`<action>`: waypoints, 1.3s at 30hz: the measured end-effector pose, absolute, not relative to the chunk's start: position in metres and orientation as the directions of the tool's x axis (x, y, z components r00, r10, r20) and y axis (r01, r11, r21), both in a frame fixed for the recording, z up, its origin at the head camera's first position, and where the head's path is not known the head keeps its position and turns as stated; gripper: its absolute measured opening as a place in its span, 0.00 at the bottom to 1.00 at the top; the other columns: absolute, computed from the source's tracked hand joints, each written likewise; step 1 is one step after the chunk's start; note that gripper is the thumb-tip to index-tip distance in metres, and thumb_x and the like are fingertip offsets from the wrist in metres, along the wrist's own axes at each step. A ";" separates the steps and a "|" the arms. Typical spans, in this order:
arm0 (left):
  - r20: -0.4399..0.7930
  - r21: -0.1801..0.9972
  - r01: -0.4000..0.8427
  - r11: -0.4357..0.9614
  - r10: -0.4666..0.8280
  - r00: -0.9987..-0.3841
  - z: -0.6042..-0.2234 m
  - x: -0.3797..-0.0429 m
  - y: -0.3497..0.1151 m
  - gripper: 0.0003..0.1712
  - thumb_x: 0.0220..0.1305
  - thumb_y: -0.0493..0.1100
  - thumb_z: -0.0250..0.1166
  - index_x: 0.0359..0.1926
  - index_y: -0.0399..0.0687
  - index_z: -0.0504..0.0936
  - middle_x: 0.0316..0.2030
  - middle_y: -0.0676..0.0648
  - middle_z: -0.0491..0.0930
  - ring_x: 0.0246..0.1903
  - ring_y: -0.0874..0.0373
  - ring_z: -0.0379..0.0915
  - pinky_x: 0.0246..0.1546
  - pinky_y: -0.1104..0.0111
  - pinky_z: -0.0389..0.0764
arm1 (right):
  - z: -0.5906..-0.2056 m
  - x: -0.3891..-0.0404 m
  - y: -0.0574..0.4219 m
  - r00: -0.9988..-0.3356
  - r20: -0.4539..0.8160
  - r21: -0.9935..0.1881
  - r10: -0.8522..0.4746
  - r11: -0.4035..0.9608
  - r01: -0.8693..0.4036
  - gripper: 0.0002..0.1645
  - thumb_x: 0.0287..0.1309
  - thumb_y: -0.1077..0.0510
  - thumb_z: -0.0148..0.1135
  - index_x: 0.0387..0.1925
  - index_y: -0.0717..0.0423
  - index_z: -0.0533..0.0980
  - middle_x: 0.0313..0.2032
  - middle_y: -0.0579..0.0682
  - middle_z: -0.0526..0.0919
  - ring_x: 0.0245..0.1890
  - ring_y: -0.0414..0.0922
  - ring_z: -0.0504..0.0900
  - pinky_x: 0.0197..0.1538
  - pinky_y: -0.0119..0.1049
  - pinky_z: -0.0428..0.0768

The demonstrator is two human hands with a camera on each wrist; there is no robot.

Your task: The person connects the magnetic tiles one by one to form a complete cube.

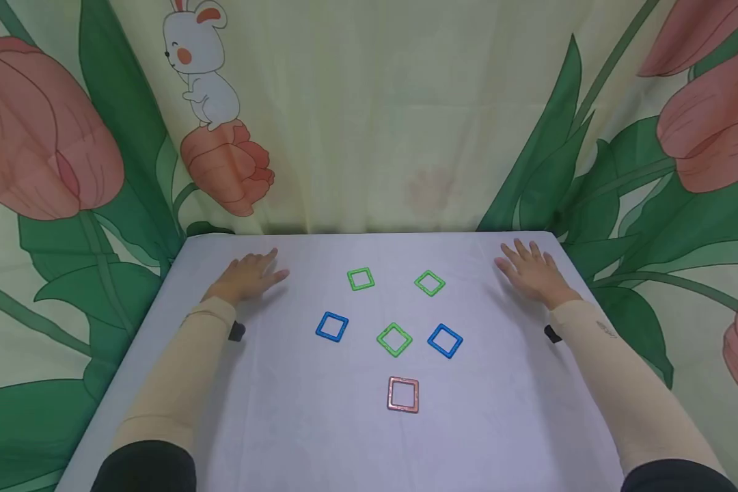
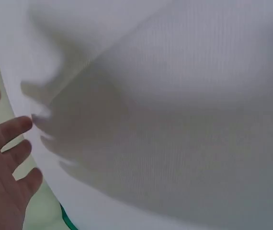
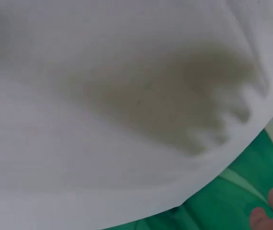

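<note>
My left hand (image 1: 249, 277) is spread over the far left of the white table (image 1: 307, 437), holding nothing. On the far right my right hand (image 1: 538, 273) has its fingers apart and is also bare. Between them lie several square frames. Two green frames (image 1: 361, 279) (image 1: 430, 283) are at the back. A third green frame (image 1: 394, 339) sits in the middle, with a blue frame (image 1: 332, 326) to its left and another blue frame (image 1: 445, 341) to its right. Nearest me is a pinkish-brown frame (image 1: 402, 394). Both wrist views show fingers and their shadows on the cloth.
A curtain (image 1: 369, 123) printed with tulips, leaves and a white rabbit hangs right behind the table's back edge. It also shows beyond both side edges. Dark bands with small black blocks (image 1: 237, 332) sit under the wrists.
</note>
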State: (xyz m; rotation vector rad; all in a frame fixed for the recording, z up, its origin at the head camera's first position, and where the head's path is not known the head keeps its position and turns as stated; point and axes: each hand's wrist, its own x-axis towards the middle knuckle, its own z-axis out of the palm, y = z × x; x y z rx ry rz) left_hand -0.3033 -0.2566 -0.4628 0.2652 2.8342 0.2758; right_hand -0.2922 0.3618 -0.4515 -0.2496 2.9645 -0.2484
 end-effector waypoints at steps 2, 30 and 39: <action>-0.283 0.226 0.168 0.959 0.230 -0.931 -0.465 -0.303 -0.254 0.57 0.71 0.80 0.40 0.83 0.44 0.47 0.77 0.28 0.55 0.78 0.31 0.45 0.77 0.36 0.47 | -0.453 -0.290 0.352 -0.972 -0.130 -0.169 -0.196 0.970 -0.173 0.49 0.77 0.28 0.27 0.81 0.58 0.48 0.80 0.70 0.41 0.78 0.74 0.35 0.76 0.73 0.36; -0.298 0.156 0.428 0.890 0.455 -0.839 -0.474 -0.271 -0.167 0.42 0.69 0.58 0.67 0.74 0.39 0.68 0.75 0.35 0.62 0.77 0.39 0.56 0.77 0.49 0.61 | -0.472 -0.143 0.182 -0.733 0.046 -0.245 -0.679 0.703 -0.667 0.32 0.73 0.32 0.53 0.62 0.48 0.79 0.53 0.47 0.82 0.56 0.48 0.78 0.62 0.48 0.74; -0.261 0.234 0.566 0.791 0.611 -0.747 -0.471 -0.233 -0.135 0.34 0.67 0.60 0.68 0.69 0.50 0.77 0.66 0.45 0.73 0.65 0.50 0.69 0.66 0.58 0.75 | -0.484 -0.106 0.183 -0.802 -0.085 -0.391 -0.592 0.760 -0.520 0.35 0.50 0.39 0.78 0.54 0.54 0.78 0.46 0.44 0.76 0.41 0.38 0.73 0.48 0.37 0.81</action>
